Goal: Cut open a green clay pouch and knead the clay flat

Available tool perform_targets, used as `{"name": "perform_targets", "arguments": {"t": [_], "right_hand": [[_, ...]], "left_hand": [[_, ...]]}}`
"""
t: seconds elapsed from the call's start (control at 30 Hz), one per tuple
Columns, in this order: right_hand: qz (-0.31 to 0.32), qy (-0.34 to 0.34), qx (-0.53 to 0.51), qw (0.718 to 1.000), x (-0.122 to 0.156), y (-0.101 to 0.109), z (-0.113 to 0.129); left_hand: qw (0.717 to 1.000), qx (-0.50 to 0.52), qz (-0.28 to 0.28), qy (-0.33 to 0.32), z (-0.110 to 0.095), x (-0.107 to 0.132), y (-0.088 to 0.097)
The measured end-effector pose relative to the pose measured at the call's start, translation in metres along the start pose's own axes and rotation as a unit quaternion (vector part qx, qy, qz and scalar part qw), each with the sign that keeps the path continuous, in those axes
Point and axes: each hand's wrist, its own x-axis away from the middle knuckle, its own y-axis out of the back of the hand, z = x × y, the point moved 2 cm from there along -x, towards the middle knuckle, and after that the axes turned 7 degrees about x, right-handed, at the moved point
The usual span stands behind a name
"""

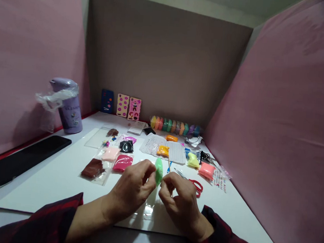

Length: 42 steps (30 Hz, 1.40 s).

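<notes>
My left hand (134,185) pinches a bright green piece of modelling clay (158,169) between thumb and fingers, held upright above the white board. Close against its right edge, my right hand (180,197) is closed with the fingertips pressed together; whatever they grip is too small to make out. Below and between the hands lies a clear plastic sheet or bag (148,209) with light glinting off it. Red-handled scissors (198,188) rest just beyond my right hand. A pink-red clay packet (123,163) lies just past my left hand.
Clay packets in brown (93,168), black (126,146), yellow (193,160) and coral (206,170) lie around the white board (47,191). An open notebook (178,152) is behind the hands. A phone (27,157) and purple tumbler (71,110) stand left; decorated cases (122,105) lean at the back.
</notes>
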Motion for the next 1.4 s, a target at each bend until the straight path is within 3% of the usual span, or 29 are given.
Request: {"name": "perform_targets", "arguments": {"t": [0.2, 0.43, 0.8, 1.17, 1.27, 1.4], "right_hand": [[0.013, 0.009, -0.009, 1.0, 0.0, 0.001, 0.002], [0.001, -0.045, 0.004, 0.999, -0.002, 0.001, 0.003], [-0.028, 0.007, 0.058, 0.998, -0.001, -0.001, 0.003], [-0.039, 0.004, 0.119, 0.992, -0.005, 0.003, -0.001], [-0.013, -0.024, 0.061, 0.998, -0.005, 0.003, -0.006], [0.007, -0.111, -0.04, 0.993, -0.005, 0.001, -0.01]], "left_hand": [[1.0, -0.005, 0.03, -0.004, -0.001, -0.001, 0.0], [0.998, -0.046, 0.026, -0.042, -0.004, 0.001, 0.0], [0.984, -0.127, 0.017, -0.125, -0.006, 0.004, -0.005], [0.98, -0.181, 0.017, -0.084, 0.001, 0.003, -0.003], [0.987, -0.145, 0.027, -0.067, 0.003, 0.001, -0.002], [0.999, -0.041, 0.03, 0.007, 0.004, -0.001, -0.002]]}}
